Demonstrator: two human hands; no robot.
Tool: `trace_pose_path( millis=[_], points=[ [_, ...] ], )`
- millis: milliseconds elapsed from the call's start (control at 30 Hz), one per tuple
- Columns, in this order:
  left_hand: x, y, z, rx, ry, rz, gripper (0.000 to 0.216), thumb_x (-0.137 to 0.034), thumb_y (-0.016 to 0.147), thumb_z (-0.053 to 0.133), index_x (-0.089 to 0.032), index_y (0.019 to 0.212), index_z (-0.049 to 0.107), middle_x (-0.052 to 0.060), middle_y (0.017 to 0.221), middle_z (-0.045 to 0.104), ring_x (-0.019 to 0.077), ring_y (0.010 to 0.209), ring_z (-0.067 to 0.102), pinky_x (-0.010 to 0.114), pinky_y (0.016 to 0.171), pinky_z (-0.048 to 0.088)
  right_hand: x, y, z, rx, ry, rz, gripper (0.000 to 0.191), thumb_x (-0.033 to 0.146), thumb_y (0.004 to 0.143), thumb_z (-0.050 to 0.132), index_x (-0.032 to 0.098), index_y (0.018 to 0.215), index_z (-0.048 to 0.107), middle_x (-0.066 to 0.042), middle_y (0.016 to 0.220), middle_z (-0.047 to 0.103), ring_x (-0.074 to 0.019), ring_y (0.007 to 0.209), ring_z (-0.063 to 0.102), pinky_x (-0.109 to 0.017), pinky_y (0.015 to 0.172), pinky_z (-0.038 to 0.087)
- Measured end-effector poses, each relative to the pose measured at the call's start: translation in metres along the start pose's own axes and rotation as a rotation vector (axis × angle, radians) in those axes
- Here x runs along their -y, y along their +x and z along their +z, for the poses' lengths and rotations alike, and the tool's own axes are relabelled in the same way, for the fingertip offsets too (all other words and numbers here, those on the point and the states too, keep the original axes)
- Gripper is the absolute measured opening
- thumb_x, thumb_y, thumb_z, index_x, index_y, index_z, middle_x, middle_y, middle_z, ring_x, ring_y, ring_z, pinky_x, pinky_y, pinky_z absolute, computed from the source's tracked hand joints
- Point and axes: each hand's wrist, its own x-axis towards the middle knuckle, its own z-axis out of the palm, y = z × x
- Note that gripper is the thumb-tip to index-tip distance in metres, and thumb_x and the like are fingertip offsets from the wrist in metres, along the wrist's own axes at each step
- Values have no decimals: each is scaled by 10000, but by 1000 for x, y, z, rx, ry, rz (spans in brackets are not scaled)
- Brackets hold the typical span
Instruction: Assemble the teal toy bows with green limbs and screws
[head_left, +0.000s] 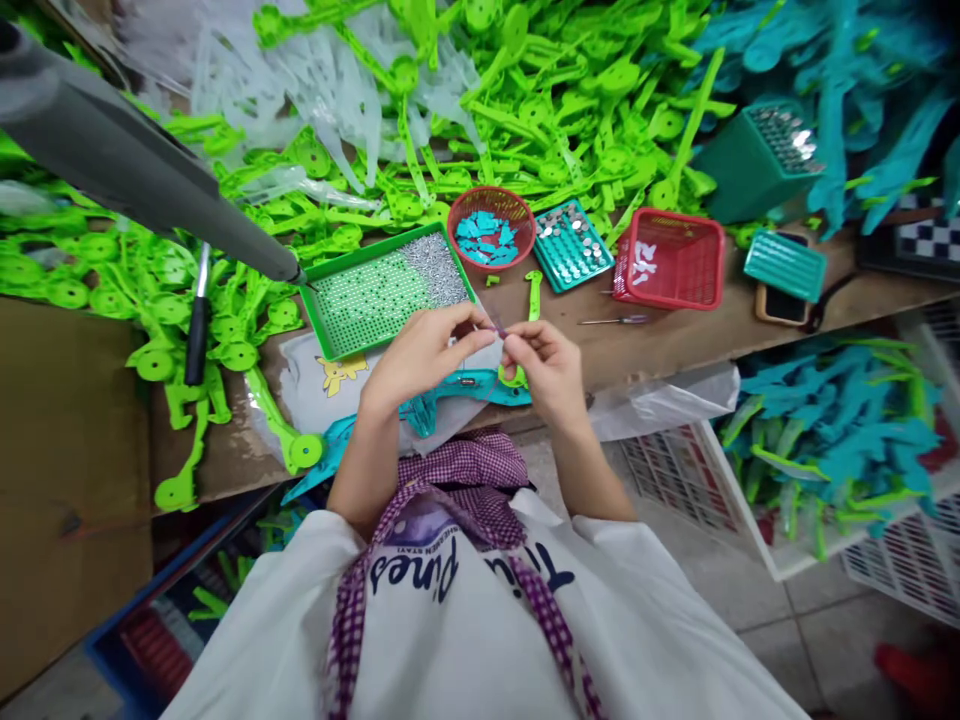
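Note:
My left hand [431, 352] and my right hand [546, 372] meet over the table's front edge, fingertips pinched together. Between them is a tiny dark purplish thing [500, 330], too small and blurred to name. Below the hands lies a long turquoise plastic part [427, 412] with a small metal piece set in it. Just beyond my right fingers rests a bright green plastic piece [534, 296], partly hidden by that hand. A green tray [315, 325] of small silvery pieces sits past my left hand, on a pale cloth [300, 380] with a yellow cartoon print.
Behind stand a round red basket [531, 222] of turquoise bits, a turquoise tray [574, 250] with metal discs and a red basket [667, 285]. A screwdriver [615, 320] lies right. Green parts [540, 120] heap at the back. A grey powered-tool-like body [135, 150] hangs upper left.

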Motion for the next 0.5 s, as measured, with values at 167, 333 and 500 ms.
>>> trace_pose_path(
  millis=[167, 333, 500],
  points=[
    [-1, 5, -23, 110, 74, 79, 162, -291, 978, 587, -179, 947, 700, 6, 854, 745, 139, 759, 668, 247, 719, 480, 4, -1, -21, 44, -94, 46, 370, 587, 833, 734, 236, 943, 703, 26, 667, 692, -119, 519, 623, -259, 529, 549],
    [-2, -13, 0, 109, 143, 222, 210, -160, 1005, 485, -195, 1060, 685, 47, 1028, 748, 167, 969, 705, 283, 869, 534, 19, -22, -26, -43, -507, -279, 397, 499, 918, 661, 280, 1248, 693, -95, 1379, 664, -273, 1318, 608, -517, 1144, 485],
    [-11, -22, 15, 144, 175, 306, 224, -193, 1029, 461, -201, 1130, 660, 86, 1133, 705, 189, 1028, 694, 326, 884, 568, 18, -35, -11, 207, -285, -116, 500, 618, 949, 551, 293, 1309, 670, -74, 1263, 736, -257, 1194, 689, -449, 1040, 577]
  ],
)
